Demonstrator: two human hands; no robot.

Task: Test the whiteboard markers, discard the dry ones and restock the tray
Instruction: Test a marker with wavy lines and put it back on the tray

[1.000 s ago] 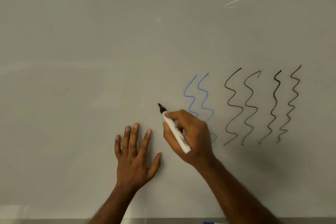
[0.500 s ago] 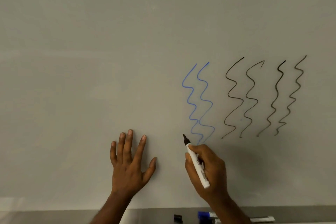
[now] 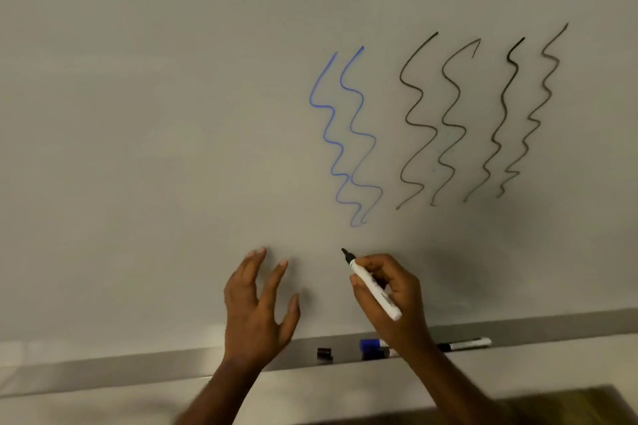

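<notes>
My right hand (image 3: 393, 293) grips an uncapped white marker with a black tip (image 3: 371, 286), its tip pointing up-left just below the blue squiggles (image 3: 345, 134) on the whiteboard (image 3: 155, 114). No new line shows beside the tip. My left hand (image 3: 257, 307) hovers near the board's lower part, fingers spread and curled, holding nothing. On the grey tray (image 3: 138, 360) lie a black cap (image 3: 324, 354), a blue-capped marker (image 3: 373, 346) and another marker (image 3: 464, 344), both partly hidden by my right wrist.
Two pairs of black squiggles (image 3: 431, 121) (image 3: 518, 114) stand right of the blue ones. The tray runs along the board's bottom edge, with a pale ledge below it and a dark surface (image 3: 552, 407) at the lower right.
My right hand dropped with the marker from beside the blue lines to below them. My left hand lifted off the board and curled. The view tilted down, showing the tray.
</notes>
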